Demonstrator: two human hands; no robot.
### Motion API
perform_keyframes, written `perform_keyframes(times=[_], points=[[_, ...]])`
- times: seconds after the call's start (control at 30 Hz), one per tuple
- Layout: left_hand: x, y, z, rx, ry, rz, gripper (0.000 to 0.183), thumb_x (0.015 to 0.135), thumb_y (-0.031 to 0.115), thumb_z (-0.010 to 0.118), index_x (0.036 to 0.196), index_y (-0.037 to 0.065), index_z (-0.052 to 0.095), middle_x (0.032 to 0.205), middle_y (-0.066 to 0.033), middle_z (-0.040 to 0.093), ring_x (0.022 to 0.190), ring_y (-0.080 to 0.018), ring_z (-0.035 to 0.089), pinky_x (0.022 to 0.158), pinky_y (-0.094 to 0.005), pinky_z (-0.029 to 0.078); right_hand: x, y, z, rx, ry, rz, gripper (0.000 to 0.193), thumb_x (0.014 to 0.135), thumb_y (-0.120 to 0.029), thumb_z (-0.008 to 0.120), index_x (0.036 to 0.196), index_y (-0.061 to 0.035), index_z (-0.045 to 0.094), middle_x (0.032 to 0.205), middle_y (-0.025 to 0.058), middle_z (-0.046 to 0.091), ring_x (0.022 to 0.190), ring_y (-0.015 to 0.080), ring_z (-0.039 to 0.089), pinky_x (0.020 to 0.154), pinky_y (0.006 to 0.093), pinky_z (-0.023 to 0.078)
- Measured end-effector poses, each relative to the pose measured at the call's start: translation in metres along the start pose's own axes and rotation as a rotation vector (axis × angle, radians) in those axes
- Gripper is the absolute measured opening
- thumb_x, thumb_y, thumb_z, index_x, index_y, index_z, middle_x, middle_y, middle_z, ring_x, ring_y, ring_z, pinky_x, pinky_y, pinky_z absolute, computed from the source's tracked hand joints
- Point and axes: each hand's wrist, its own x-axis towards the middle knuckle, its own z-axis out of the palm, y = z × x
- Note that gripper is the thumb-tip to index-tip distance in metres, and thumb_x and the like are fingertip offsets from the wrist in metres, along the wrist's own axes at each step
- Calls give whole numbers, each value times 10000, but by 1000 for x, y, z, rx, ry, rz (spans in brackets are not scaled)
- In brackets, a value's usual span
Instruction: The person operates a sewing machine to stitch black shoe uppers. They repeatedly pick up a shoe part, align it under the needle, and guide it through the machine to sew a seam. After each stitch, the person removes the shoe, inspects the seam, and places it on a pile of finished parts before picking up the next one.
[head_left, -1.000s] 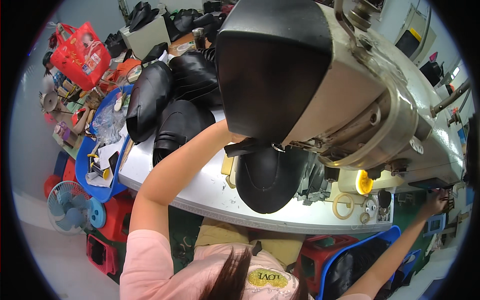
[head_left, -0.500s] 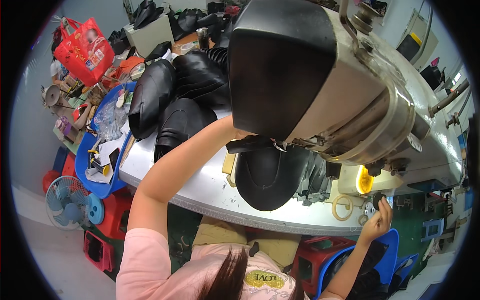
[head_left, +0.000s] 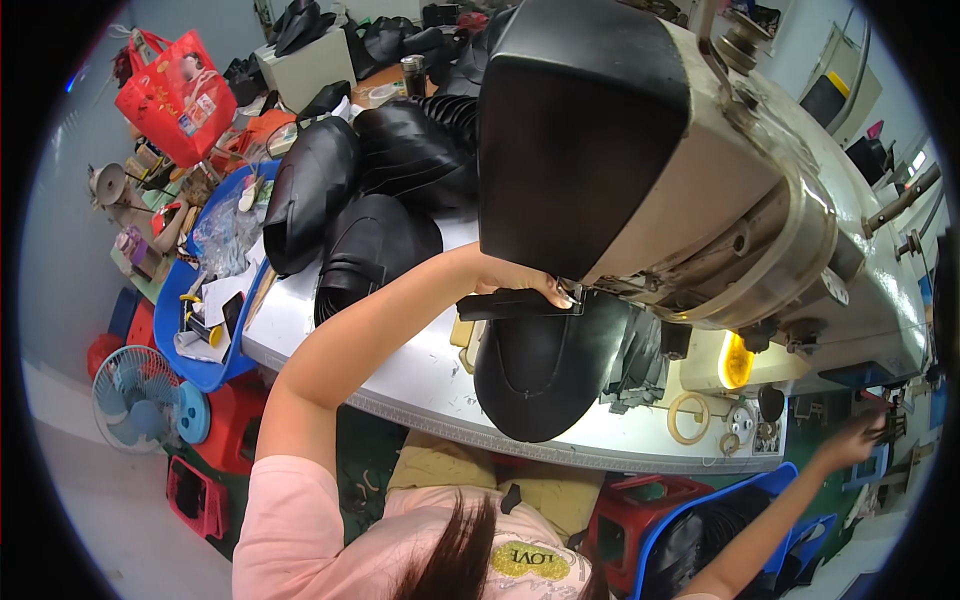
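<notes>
My left hand [head_left: 525, 280] reaches in under the sewing machine head [head_left: 590, 130], its fingers closed at the edge of a dark strip [head_left: 490, 306] beside the machine's needle area. The head hides part of this hand. Below the strip lies a black rounded leather shoe piece [head_left: 540, 385] with a curved stitched line, hanging a little over the table's front edge. Out to the right, past the table end, my right hand [head_left: 850, 440] is smeared by motion, so its fingers cannot be made out. A round black knob [head_left: 770, 403] stands apart from it at the machine's right.
Stacked black leather pieces [head_left: 400, 150] cover the table's left side. Dark strips [head_left: 637, 365] and a cream ring [head_left: 688, 418] lie right of the shoe piece. A lit yellow lamp [head_left: 737, 360] glows under the arm. A blue bin [head_left: 655, 540] with black pieces stands below right.
My right hand has left the round black knob and swung outward to the right. The left hand's fingers now show beside the needle area. The view has shifted slightly.
</notes>
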Motion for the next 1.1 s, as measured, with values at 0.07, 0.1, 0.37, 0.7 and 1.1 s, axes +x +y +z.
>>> perform_keyframes(times=[0.07,0.1,0.37,0.7,1.1], points=[[-4,3,1,-36,11,17,171,632,101,731,760,91,618,744,-8,581,797,-143,525,864,-301,353,67,21,14,-97,17,-30,415,882,-369,428,1047,-14,566,818,96,610,603,137,489,507,250,399],[-5,4,1,-51,18,26,174,631,99,731,764,91,618,746,-8,582,799,-144,525,868,-302,353,97,67,22,-114,-93,5,443,880,-397,405,1020,-8,563,795,91,601,591,136,481,504,251,394],[-2,-6,-1,-97,35,38,222,621,93,738,813,74,628,800,-27,601,863,-156,525,888,-299,346,222,231,42,19,-486,350,417,825,-380,474,890,26,545,720,107,557,589,195,509,504,324,410],[5,-15,-5,-177,-29,47,268,615,65,730,862,46,628,844,-51,615,826,-154,559,814,-284,403,31,92,14,269,-222,355,309,894,-262,426,1010,-24,585,875,16,620,600,36,411,492,200,303],[17,-18,-17,-113,-207,161,272,673,31,683,931,14,596,857,-84,606,790,-141,577,739,-261,463,-38,-104,-21,284,-318,202,226,885,-209,458,860,-14,569,612,9,514,500,56,391,480,200,297]])
